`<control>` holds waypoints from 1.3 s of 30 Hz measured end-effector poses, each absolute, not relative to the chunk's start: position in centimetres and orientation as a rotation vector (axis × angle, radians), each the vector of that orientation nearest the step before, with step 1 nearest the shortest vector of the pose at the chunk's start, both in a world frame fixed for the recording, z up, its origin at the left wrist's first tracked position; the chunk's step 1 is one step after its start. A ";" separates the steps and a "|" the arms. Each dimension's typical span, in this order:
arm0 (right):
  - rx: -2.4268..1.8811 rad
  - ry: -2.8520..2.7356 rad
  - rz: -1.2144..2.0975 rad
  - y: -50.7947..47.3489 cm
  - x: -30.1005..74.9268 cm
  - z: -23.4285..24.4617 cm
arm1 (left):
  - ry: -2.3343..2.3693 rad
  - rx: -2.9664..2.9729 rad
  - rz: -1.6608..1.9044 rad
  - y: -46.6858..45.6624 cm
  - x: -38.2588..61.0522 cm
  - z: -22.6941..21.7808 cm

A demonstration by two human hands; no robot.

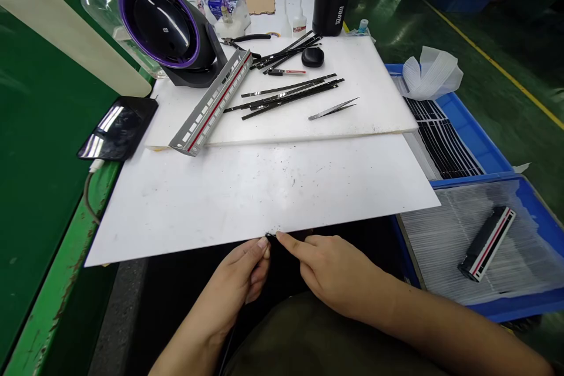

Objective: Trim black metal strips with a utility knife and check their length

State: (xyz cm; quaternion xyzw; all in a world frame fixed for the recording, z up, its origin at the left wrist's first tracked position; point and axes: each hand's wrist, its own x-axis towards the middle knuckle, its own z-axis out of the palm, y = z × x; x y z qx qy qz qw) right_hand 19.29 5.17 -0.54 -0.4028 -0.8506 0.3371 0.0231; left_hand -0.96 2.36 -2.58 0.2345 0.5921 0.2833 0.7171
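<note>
I'm working right at the near edge of the white counter (211, 188), where the thumb and index finger of my left hand (244, 270) are pinching a small dark piece (270, 235), its far end mostly hiding from me. My right hand (332, 267) is pointing its index finger in from about three o'clock, the tip hovering at or on the piece, contact I'm not able to confirm, while its other fingers are curling back. By my reckoning I'm in the middle of a fine, close handling step, and the next move is calling for a steady pinch on the left and a light fingertip on the right. Dark strips (286, 96) are lying at twelve o'clock, tweezers (330, 110) at one, and a grey slotted bar (220, 103) is slanting at eleven. As for writing, the black bottle (332, 0), towards one o'clock, is showing a short pale word turned sideways, seemingly with a double O; the dropper bottle (299, 24) near twelve is wearing a red-marked label too small for reading, and the plastic bag (215, 6) between eleven and twelve is carrying blurred purple print.
</note>
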 end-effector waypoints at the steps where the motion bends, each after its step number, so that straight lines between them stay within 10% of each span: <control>1: -1.248 -2.641 1.036 5.2 19.3 -0.5 | 1.309 0.519 0.628 2.4 -0.9 -2.6; 39: -1.345 -2.609 0.926 5.1 19.8 -0.5 | 1.162 0.398 0.656 2.8 -1.7 -2.5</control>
